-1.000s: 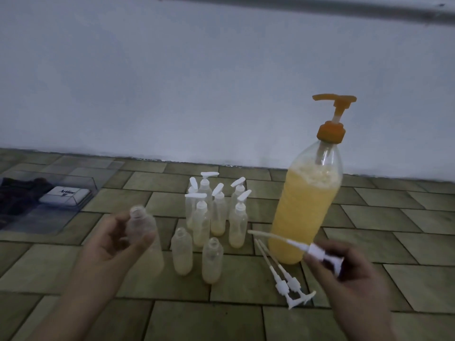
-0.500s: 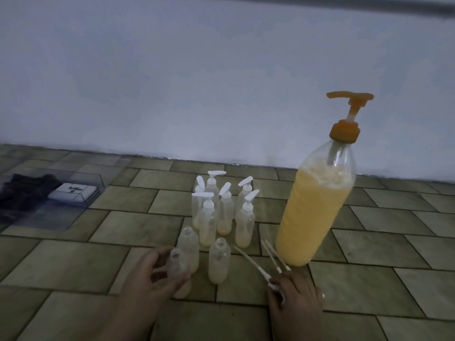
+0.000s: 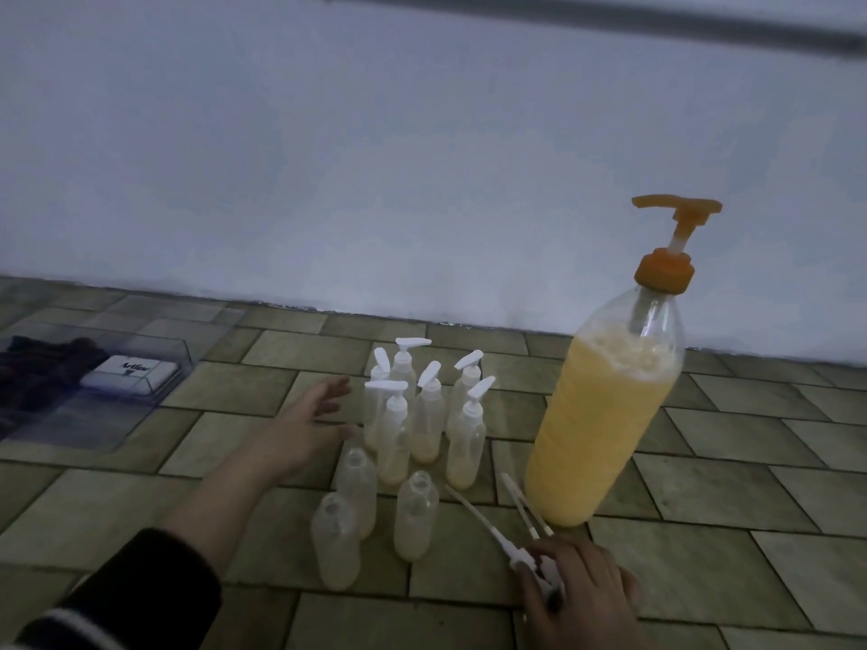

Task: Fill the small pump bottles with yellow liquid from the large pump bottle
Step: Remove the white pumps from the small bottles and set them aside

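The large pump bottle [image 3: 605, 424], orange pump on top and nearly full of yellow liquid, stands on the tiled floor at the right. Left of it stand several capped small pump bottles [image 3: 424, 415], each with a little yellow liquid. Three uncapped small bottles [image 3: 335, 541] [image 3: 356, 485] [image 3: 415, 518] stand in front of them. My left hand [image 3: 305, 429] reaches with straight fingers toward the capped group and holds nothing. My right hand [image 3: 577, 598] lies low on the floor, its fingers curled round a white pump head [image 3: 513, 558] beside two other loose pumps [image 3: 525, 513].
A clear plastic box [image 3: 155, 330] sits on the floor at the far left, holding a white Artline case [image 3: 129, 372] and a dark cloth [image 3: 42, 368]. A pale wall [image 3: 422, 180] rises just behind the bottles.
My left hand set its uncapped bottle down at the front left, let go and reached toward the capped bottles. My right hand brought its pump down to the floor by the other loose pumps.
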`<state>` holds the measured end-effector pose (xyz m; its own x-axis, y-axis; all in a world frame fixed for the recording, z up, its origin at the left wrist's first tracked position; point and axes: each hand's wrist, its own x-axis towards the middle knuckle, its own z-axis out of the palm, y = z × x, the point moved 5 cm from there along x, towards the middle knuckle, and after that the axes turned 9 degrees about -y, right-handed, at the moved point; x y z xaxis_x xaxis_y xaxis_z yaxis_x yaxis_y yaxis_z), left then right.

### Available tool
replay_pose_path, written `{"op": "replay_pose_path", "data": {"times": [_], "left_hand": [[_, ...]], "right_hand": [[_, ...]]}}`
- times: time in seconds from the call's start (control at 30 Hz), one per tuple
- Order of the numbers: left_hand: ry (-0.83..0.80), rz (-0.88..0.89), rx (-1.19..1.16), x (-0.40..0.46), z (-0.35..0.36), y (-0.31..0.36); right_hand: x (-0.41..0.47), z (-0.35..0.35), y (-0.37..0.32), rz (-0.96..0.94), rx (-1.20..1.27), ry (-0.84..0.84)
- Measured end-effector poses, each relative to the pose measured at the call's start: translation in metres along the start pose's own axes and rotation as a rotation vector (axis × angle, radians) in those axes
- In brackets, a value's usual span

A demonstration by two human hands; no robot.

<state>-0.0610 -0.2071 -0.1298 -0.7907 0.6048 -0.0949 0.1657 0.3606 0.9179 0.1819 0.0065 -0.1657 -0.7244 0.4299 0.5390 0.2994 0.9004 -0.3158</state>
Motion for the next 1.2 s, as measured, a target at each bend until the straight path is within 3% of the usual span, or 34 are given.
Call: {"op": "replay_pose_path", "data": {"times": [0.07,0.17,0.4,0.5,0.63,0.7,0.8,0.93,1.03,1.2], "left_hand": [[-0.101,-0.018,0.002,0.018,0.010,0.000],[-0.080,-0.046,-0.018,0.031,0.021,0.004],[0.150,-0.076,0.065,0.029,0.015,0.005],[0.240,-0.005,-0.109,0.006,-0.009,0.012],[0.527,0.224,-0.352,-0.057,-0.041,0.064],[0.480,0.363,-0.398,-0.085,-0.033,0.098],[0.344,0.385,-0.186,-0.110,0.001,0.125],[0.306,0.370,0.055,-0.119,0.042,0.130],[0.248,0.340,-0.055,-0.120,0.053,0.126],[0.033,0.324,-0.362,-0.122,0.056,0.126]], "right_hand": [[0.001,-0.003,-0.001,-0.011,0.008,0.004],[0.003,-0.011,-0.004,-0.032,0.035,0.035],[0.006,-0.017,-0.002,-0.008,0.073,0.008],[0.020,-0.030,-0.006,-0.035,0.270,-0.035],[0.050,-0.078,-0.039,0.077,0.586,0.036],[0.068,-0.095,-0.060,0.177,0.858,-0.030],[0.088,-0.107,-0.097,0.200,1.205,-0.277],[0.097,-0.104,-0.126,0.202,1.230,-0.364],[0.098,-0.102,-0.123,0.217,1.193,-0.362],[0.103,-0.105,-0.112,0.238,1.348,-0.535]]}}
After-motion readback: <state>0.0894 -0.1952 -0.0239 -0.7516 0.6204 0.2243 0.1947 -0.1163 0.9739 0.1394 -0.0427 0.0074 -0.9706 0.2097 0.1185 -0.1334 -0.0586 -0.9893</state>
